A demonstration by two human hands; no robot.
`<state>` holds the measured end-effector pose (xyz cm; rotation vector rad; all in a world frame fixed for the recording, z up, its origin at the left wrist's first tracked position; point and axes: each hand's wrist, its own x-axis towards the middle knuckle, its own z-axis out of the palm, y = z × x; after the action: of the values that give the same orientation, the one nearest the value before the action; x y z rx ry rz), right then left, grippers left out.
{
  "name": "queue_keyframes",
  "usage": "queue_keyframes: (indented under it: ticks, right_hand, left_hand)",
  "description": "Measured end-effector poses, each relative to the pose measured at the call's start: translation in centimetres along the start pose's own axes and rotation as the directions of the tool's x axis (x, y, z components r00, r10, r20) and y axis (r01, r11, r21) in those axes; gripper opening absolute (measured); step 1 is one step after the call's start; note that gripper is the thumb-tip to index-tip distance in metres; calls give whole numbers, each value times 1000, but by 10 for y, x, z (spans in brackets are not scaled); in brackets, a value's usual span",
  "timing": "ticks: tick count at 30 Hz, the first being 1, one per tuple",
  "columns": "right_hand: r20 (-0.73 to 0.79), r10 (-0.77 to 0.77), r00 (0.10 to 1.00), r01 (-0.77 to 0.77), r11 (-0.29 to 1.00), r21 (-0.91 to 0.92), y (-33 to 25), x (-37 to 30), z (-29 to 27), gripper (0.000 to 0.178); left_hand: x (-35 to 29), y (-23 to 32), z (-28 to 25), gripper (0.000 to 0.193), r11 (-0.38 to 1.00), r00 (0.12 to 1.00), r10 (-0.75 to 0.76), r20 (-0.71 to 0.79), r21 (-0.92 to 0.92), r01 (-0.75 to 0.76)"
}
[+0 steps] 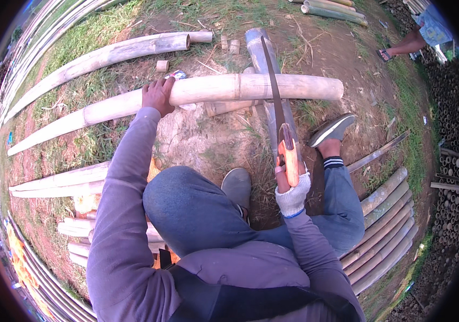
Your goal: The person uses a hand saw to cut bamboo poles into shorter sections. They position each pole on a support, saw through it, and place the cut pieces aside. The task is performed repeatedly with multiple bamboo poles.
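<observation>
A long pale bamboo pole (210, 89) lies crosswise in front of me, its right end showing a cut face. My left hand (157, 96) is closed over the pole near its middle, pressing from above. My right hand (293, 193), in a white knitted glove with bare fingers, grips the orange handle of a handsaw (275, 94). The saw's dark blade points away from me and crosses the pole to the right of a node; whether its teeth have entered the bamboo I cannot tell. Beneath the pole runs a thick greyish bamboo piece (255, 40), pointing away from me.
Short bamboo offcuts (162, 66) lie beyond the pole. More poles (100, 56) stretch along the left, and several lie side by side (385, 231) at the right. My shoe (332, 129) rests near the pole's right end. Another person's leg (405, 45) shows at the upper right, beside stacked bamboo (452, 214).
</observation>
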<state>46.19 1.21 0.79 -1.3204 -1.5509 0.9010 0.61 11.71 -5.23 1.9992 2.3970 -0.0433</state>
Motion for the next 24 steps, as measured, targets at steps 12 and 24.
queue_keyframes:
  ticks: [12,24]
  right_hand:
    - [-38,25,999,-22,997,72,19,-3,25,24]
    - [-36,178,983,-163,955,247,9,1,18,57]
  left_hand:
    - [-1,0,-4,94,1000,1000,-1,19,-13,2]
    - [4,21,-28,100,996,992,40,123,74,-49]
